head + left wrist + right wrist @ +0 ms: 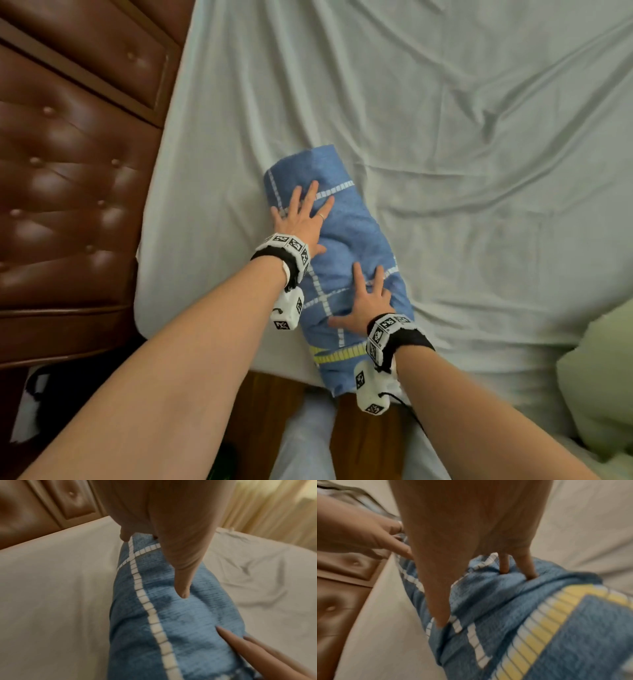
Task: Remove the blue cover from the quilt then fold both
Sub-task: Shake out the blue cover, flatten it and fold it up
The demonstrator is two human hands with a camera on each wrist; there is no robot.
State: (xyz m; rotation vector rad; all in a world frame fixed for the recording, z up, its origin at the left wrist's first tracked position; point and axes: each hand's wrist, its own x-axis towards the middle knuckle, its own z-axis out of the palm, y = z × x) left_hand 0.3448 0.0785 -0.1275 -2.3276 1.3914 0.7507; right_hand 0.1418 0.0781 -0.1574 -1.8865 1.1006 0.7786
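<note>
Pressing flat, open hands, left hand (301,219) and right hand (366,301), on the folded blue cloth cover (346,236); the pale green quilt (599,383) probably needs folding next.

We are in a home bedroom; a bed (445,102) fills most of the head view, spread with a pale, creased sheet (479,212); at its left end stands a brown buttoned headboard (68,188) with framed panels; a pale green pillow (599,387) lies at the bed's near right corner; under the bed's edge we see a wood floor (263,404); the left wrist view shows cream curtains (267,512) beyond the bed.
</note>
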